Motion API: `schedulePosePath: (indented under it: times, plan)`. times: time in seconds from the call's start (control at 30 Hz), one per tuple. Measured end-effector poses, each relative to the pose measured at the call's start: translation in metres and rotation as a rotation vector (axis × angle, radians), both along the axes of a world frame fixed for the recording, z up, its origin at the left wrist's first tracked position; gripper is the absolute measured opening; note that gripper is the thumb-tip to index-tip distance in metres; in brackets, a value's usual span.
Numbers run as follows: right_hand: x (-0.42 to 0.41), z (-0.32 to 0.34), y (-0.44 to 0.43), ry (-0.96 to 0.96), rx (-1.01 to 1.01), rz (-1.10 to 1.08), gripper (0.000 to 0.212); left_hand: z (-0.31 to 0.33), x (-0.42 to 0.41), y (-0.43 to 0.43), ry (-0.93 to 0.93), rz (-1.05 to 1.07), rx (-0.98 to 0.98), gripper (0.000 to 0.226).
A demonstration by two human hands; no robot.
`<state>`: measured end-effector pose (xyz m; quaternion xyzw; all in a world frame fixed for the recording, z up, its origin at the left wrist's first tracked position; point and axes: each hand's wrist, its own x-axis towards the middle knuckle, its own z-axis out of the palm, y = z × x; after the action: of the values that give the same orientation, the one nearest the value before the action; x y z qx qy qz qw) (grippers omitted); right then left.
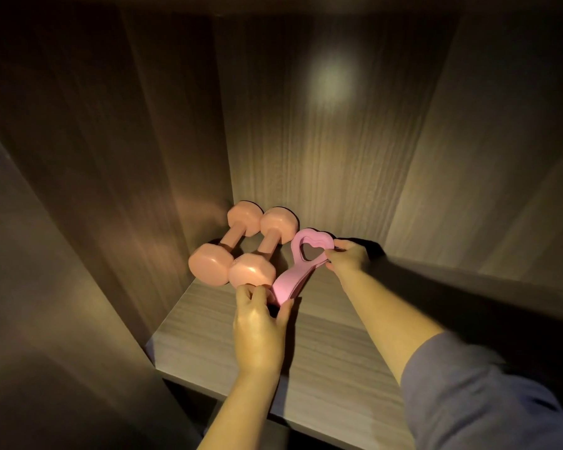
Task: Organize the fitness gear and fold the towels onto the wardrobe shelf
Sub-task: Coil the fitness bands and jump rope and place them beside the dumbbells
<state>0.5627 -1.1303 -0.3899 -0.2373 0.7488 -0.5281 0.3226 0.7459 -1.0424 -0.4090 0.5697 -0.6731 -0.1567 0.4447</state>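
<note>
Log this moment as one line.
item: pink exerciser, beside dumbbells | left hand: pinches near end | right hand: pinches heart end | place: shelf

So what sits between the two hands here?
In the head view, the pink heart-shaped trainer spans the gap: the left hand grips its near end and the right hand pinches its heart-shaped far end.
</note>
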Motion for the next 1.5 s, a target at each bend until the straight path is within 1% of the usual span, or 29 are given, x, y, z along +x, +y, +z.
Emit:
schedulePosePath:
  times: [0.13,0.2,0.27,0.33,0.43,0.53,0.6,0.67,0.8,0.83,0.9,0.97,1.0,1.1,1.17,1.23,1.3,1.43,1.5]
  plan:
    - [0.0,0.006,0.003,-0.012,0.021,0.024,0.036,0.002,0.003,0.0,-0.044,-0.023,0.028,0.032]
    - [0.001,0.01,0.005,-0.05,0.004,0.008,0.036,0.002,0.004,0.002,-0.058,-0.039,0.026,0.03]
    - [0.004,0.012,0.009,-0.126,-0.021,-0.008,0.036,0.003,0.004,0.004,-0.082,-0.039,0.038,0.028]
    - [0.01,0.012,0.011,-0.19,-0.031,0.019,0.032,0.003,0.003,0.005,-0.1,-0.021,0.054,0.027]
    - [0.016,0.013,0.013,-0.201,-0.03,0.084,0.025,0.002,0.003,0.004,-0.092,-0.005,0.068,0.029]
    - [0.013,0.013,0.017,-0.219,-0.044,0.116,0.038,0.001,0.004,0.003,-0.094,-0.013,0.074,0.029]
    - [0.011,0.014,0.023,-0.18,-0.034,0.149,0.045,0.001,0.005,0.003,-0.099,-0.023,0.083,0.029]
    - [0.011,0.017,0.032,-0.068,0.005,0.204,0.053,0.002,0.007,0.005,-0.104,-0.032,0.098,0.029]
    - [0.013,0.029,0.062,0.273,0.086,0.387,0.06,0.009,0.015,0.014,-0.168,-0.048,0.123,0.027]
    - [0.012,0.032,0.073,0.35,0.11,0.438,0.062,0.011,0.018,0.019,-0.213,-0.048,0.123,0.028]
    - [0.01,0.039,0.098,0.546,0.212,0.543,0.064,0.019,0.023,0.033,-0.379,-0.019,0.139,0.035]
    - [0.007,0.049,0.127,0.773,0.343,0.621,0.066,0.033,0.026,0.048,-0.551,0.02,0.202,0.047]
    - [0.007,0.054,0.141,0.836,0.383,0.647,0.066,0.042,0.027,0.056,-0.613,0.023,0.247,0.054]
    - [0.011,0.073,0.191,0.915,0.459,0.706,0.063,0.065,0.038,0.085,-0.751,-0.024,0.345,0.069]
    - [0.017,0.086,0.227,0.943,0.527,0.747,0.062,0.077,0.047,0.11,-0.798,-0.069,0.339,0.073]
    - [0.022,0.098,0.266,1.014,0.523,0.719,0.062,0.09,0.051,0.138,-0.789,-0.101,0.279,0.073]
    - [0.028,0.11,0.305,1.113,0.45,0.646,0.063,0.103,0.053,0.168,-0.749,-0.132,0.207,0.071]
    - [0.04,0.12,0.381,1.165,0.315,0.557,0.063,0.114,0.051,0.23,-0.64,-0.21,0.065,0.064]
    - [0.044,0.118,0.407,1.208,0.293,0.531,0.062,0.112,0.049,0.256,-0.626,-0.233,0.012,0.062]
